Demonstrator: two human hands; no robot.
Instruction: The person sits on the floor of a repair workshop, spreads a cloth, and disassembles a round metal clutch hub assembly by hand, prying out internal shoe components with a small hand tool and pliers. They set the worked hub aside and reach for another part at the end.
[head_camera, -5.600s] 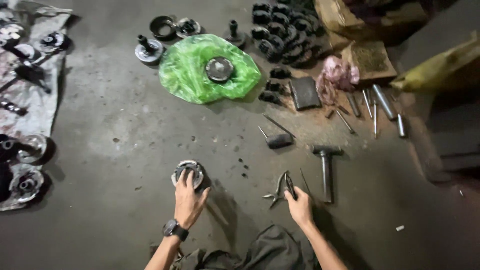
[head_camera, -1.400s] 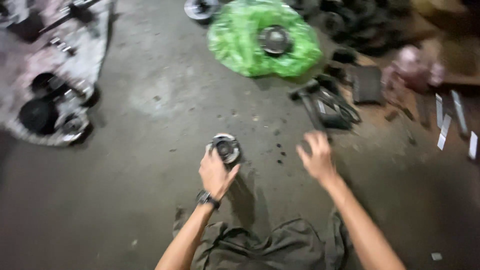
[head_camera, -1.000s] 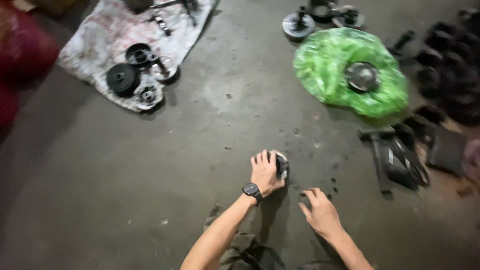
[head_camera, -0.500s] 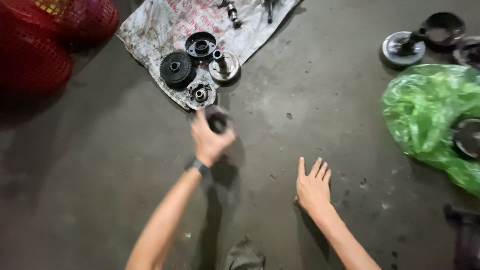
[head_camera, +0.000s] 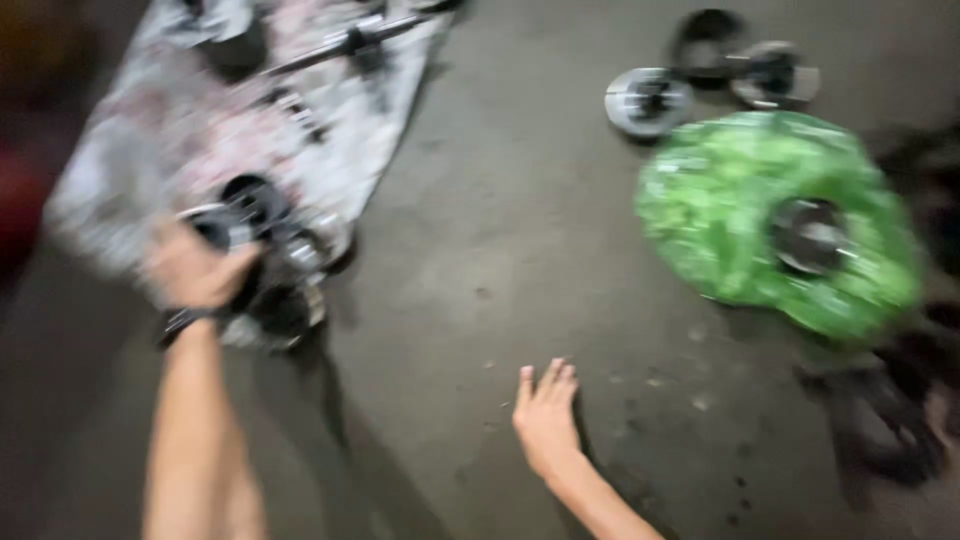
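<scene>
1. Gripping a round metal part (head_camera: 215, 228), the left hand (head_camera: 195, 270) curls tight round its rim, far left over the cloth (head_camera: 150, 150).
2. It looks heavy, hard and maybe greasy; the rim is best to hold.
3. The right hand (head_camera: 545, 420) lies spread flat on the floor (head_camera: 480, 250).

The view is dim and heavily smeared by motion blur; no edge is crisp. The grey floor (head_camera: 520, 250) is lit softly from above, brightest mid-frame and falling to near black at the corners. The left hand (head_camera: 195, 270) and the metal part (head_camera: 225, 225) it grips blur into each other over the pale cloth (head_camera: 180, 130). The right hand (head_camera: 545, 420) is a little sharper and casts a faint shadow. The green bag (head_camera: 740, 210) glows saturated, detail lost.
</scene>
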